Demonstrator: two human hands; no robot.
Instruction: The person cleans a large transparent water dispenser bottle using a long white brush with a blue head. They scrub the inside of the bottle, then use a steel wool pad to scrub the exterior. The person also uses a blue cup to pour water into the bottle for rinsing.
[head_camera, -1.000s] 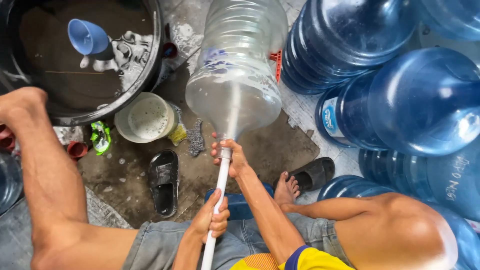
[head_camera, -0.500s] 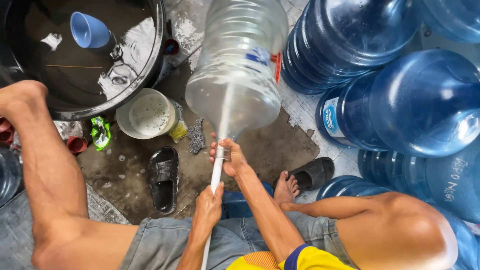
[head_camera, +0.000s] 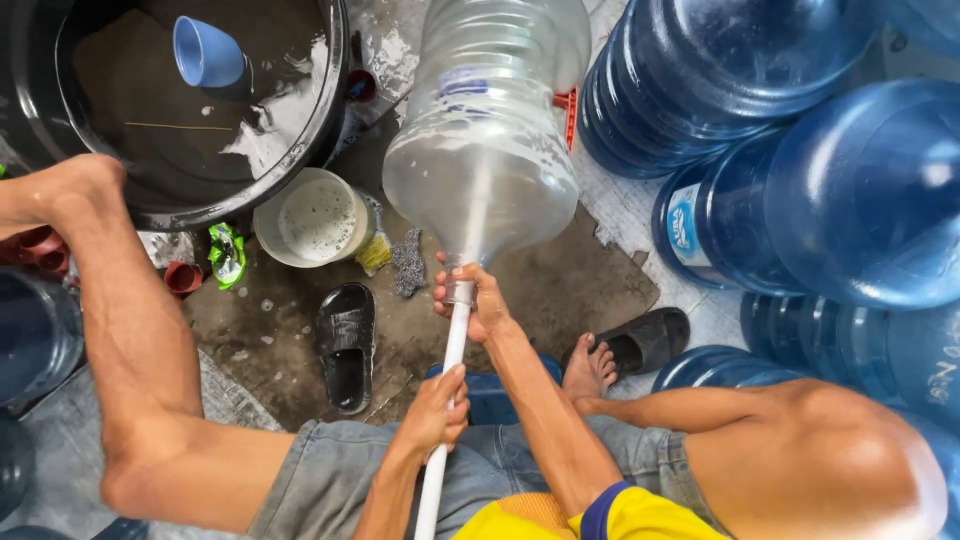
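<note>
A large clear water jug (head_camera: 485, 130) lies tilted with its neck pointing toward me, suds inside. My right hand (head_camera: 478, 300) grips the jug's neck. A white rod (head_camera: 455, 345) runs through the neck into the jug. My left hand (head_camera: 432, 412) is closed around the rod lower down, just above my lap. My bare knees spread to either side, and my right foot (head_camera: 590, 368) rests on the wet ground.
A black tub (head_camera: 330, 110) of soapy water with a floating blue cup (head_camera: 207, 52) stands at upper left. A white bucket (head_camera: 318, 215), a scouring pad (head_camera: 406, 262) and black sandals (head_camera: 346, 342) lie near. Several blue water jugs (head_camera: 800, 170) are stacked at right.
My left hand has slid a little up the rod toward the jug, and the rod has pushed further in. The blue cup and foam drifted in the tub.
</note>
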